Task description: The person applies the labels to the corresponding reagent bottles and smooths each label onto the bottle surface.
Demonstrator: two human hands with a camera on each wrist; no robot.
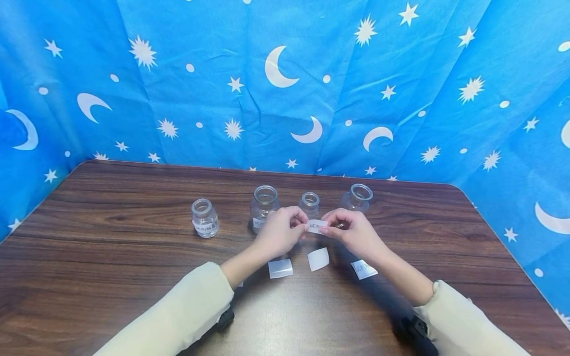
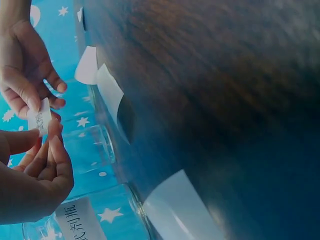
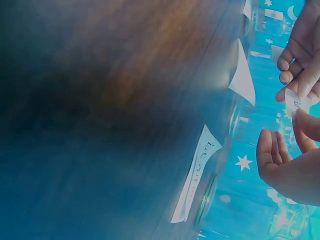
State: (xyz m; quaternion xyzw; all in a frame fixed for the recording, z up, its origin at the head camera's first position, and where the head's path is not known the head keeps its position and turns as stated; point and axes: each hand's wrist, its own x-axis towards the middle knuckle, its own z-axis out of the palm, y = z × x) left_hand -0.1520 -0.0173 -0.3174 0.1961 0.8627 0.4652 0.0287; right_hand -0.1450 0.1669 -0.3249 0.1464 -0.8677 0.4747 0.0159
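Between both hands a small white label (image 1: 316, 226) with handwritten characters is held up in front of a small glass jar (image 1: 310, 200). My left hand (image 1: 281, 231) pinches its left end with thumb and fingers. At the other end, my right hand (image 1: 354, 231) pinches it the same way. Behind the left hand stands a larger glass jar (image 1: 265, 197) with a label on its front. Partly covered by the right hand is another glass jar (image 1: 357, 196). In the left wrist view the held label (image 2: 40, 119) shows between the fingertips of both hands.
A labelled jar (image 1: 205, 220) stands at the left. On the wooden table (image 1: 133, 277), in front of the jars, lie a white paper piece (image 1: 280, 268), a curled paper piece (image 1: 318, 259) and a written label (image 1: 363, 269). A blue curtain (image 1: 222, 89) hangs behind the table.
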